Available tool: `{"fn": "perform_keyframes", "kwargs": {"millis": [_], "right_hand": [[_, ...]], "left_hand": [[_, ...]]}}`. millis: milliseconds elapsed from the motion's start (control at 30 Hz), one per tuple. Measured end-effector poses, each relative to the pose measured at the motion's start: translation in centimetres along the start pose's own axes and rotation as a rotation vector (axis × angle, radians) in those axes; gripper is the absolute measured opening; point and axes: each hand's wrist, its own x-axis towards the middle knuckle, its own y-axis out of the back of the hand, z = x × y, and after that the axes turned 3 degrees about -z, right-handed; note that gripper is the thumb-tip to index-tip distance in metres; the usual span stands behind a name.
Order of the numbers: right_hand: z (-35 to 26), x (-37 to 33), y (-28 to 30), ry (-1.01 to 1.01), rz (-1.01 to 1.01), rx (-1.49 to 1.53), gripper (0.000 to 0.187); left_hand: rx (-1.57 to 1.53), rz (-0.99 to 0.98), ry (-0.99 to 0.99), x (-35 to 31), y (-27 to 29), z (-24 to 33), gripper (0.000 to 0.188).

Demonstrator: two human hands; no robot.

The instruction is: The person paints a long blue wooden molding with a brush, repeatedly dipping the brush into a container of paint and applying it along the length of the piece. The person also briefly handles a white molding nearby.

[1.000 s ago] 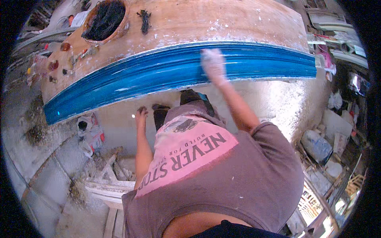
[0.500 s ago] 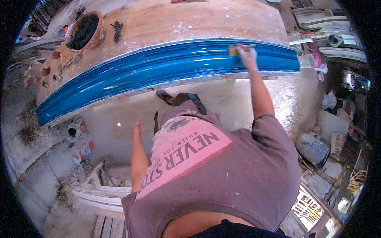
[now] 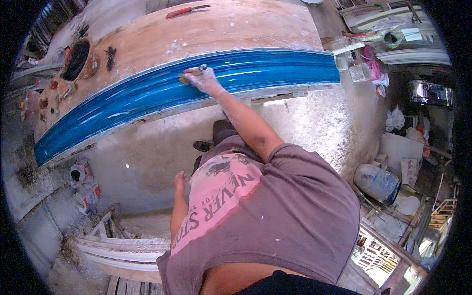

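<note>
My right hand (image 3: pixel 205 82) grips a paintbrush (image 3: pixel 185 78) whose tan bristles point left. The bristles are at the middle of a long, curved, glossy blue moulding (image 3: pixel 275 69) with grooves along its length; whether they press on it is hard to tell. Pale white smears cover the hand. The moulding lies along the near edge of a wooden tabletop (image 3: pixel 246 24). Down by my left side, my left hand (image 3: pixel 181 179) hangs away from the table with loose fingers and nothing visible in it.
A round container with a dark inside (image 3: pixel 76 60) stands at the tabletop's left, beside a small black clump (image 3: pixel 110 58). A red-handled tool (image 3: pixel 187 11) lies at the far edge. White mouldings (image 3: pixel 123 250) rest behind me at left; a blue drum (image 3: pixel 377 183) lies at right.
My right hand has swept the paintbrush leftward along the blue moulding, from its right part to the middle. The view has shifted, and the red-handled tool now shows more fully.
</note>
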Motion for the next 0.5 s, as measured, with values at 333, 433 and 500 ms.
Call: {"fn": "perform_keyframes", "kwargs": {"millis": [333,433,500], "right_hand": [[24.3,-6.1,48.7,-0.216,0.517,-0.875,0.018],[26.4,-5.0,51.1,-0.454,0.284,-1.28,0.013],[25.5,-5.2,45.3,-0.268,0.35,-1.327,0.008]], "left_hand": [[-0.339,0.325,-0.037,-1.3,-15.1,7.8,0.043],[-0.614,0.231,-0.362,-0.7,-21.2,10.7,0.054],[-0.49,0.132,-0.456,-0.3,-25.5,13.7,0.062]]}}
